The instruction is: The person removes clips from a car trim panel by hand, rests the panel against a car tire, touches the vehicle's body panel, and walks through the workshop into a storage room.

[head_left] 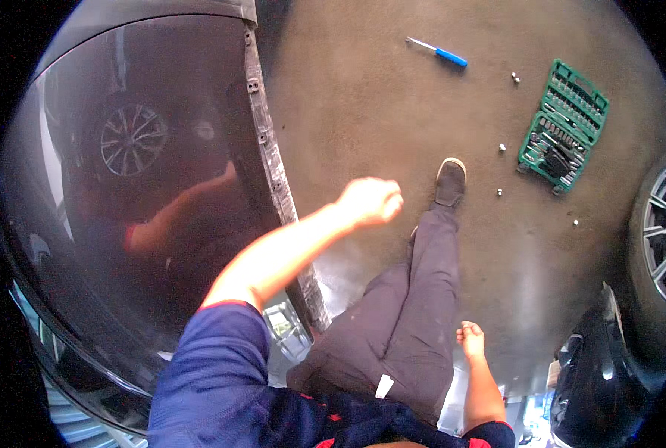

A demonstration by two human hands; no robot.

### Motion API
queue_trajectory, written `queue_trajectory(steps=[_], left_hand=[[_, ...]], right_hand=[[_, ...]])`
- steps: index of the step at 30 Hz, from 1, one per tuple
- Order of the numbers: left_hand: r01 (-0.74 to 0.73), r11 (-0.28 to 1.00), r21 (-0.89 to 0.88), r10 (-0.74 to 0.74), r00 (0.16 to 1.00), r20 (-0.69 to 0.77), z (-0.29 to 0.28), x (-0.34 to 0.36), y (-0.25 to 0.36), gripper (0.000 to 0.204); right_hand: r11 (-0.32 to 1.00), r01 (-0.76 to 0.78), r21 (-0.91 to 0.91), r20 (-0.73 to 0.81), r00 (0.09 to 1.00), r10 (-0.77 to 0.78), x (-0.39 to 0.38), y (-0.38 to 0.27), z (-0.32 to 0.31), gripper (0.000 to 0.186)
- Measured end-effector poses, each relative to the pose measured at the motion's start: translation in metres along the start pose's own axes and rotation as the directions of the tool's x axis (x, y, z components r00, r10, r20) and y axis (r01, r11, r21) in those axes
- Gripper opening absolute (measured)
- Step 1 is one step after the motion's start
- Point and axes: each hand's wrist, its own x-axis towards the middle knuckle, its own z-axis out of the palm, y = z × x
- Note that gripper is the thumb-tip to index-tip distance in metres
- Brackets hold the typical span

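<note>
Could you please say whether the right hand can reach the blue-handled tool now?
Probably not: the right hand hangs beside the trousers; the tool lies on the floor, beyond the forward shoe.

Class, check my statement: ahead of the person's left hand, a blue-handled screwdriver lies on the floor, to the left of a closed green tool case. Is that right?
Not quite: the green tool case lies open, as the head view shows. The blue-handled screwdriver is placed as you say.
</note>
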Motion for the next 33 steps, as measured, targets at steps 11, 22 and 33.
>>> queue_trajectory(steps=[11, 22, 33], left_hand=[[0.027, 0.925, -0.38, -0.002, 0.998, 0.065, 0.212, -0.147, 0.09, 0.031], [0.421, 0.881, -0.214, -0.411, 0.907, 0.091, 0.299, -0.292, 0.028, 0.028], [0.29, 0.942, -0.169, -0.285, 0.957, 0.054, 0.383, -0.276, 0.161, 0.033]], right_hand=[[0.972, 0.067, -0.225, -0.036, 0.996, -0.077, -0.007, 0.064, 0.001, 0.028], [0.959, 0.258, -0.112, -0.126, 0.954, -0.272, 0.042, 0.253, -0.061, 0.018], [0.99, 0.134, -0.048, -0.096, 0.986, -0.139, -0.025, 0.271, -0.149, 0.015]])
